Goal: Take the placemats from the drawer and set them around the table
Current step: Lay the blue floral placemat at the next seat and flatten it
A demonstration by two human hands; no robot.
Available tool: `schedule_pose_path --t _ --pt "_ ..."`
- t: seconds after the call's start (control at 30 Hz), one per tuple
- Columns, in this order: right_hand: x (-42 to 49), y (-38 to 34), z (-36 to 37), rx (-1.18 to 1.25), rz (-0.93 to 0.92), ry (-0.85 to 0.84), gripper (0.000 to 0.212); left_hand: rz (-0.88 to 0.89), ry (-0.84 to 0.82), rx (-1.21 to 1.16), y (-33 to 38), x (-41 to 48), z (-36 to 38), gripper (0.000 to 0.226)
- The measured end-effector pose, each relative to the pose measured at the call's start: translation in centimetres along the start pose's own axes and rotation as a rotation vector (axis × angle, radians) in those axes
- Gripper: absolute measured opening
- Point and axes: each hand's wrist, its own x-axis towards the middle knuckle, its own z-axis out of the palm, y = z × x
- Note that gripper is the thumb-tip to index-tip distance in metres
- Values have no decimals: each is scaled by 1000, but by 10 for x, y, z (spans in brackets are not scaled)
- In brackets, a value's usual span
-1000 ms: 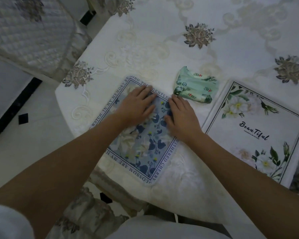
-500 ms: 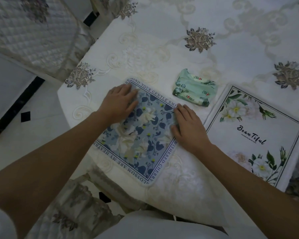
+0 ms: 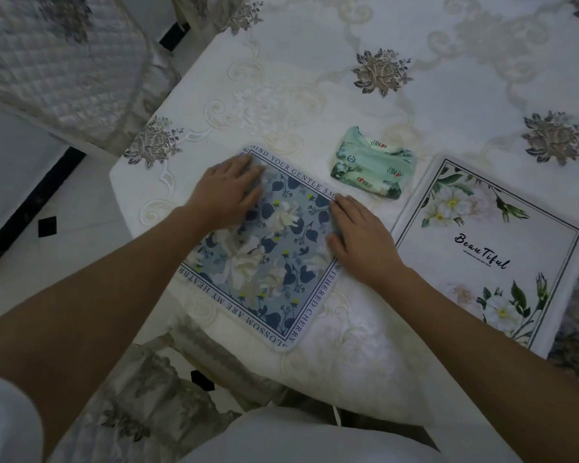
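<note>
Fingers straight, left hand [image 3: 228, 192] and right hand [image 3: 361, 237] press blue placemat [image 3: 274, 265] (border reads "WITHERED CHERRY").

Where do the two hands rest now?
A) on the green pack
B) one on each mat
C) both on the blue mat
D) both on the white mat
C: the left hand and the right hand both lie flat on the blue mat, while the white mat and the green pack lie untouched.

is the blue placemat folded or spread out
Spread out: the blue placemat lies flat, left hand and right hand resting on it.
</note>
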Motion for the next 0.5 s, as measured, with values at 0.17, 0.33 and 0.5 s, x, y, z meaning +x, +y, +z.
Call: schedule_pose_path --t 0.17,0.33,0.5 --pt "-19 7 1 -16 33 10 62 -34 -22 -76 -12 -20 0 75" --pt "-36 -5 8 27 114 9 64 -26 -7 -101 -13 -57 8 69" --pt "-82 -26 26 8 112 35 65 -33 46 -100 -18 -116 33 62"
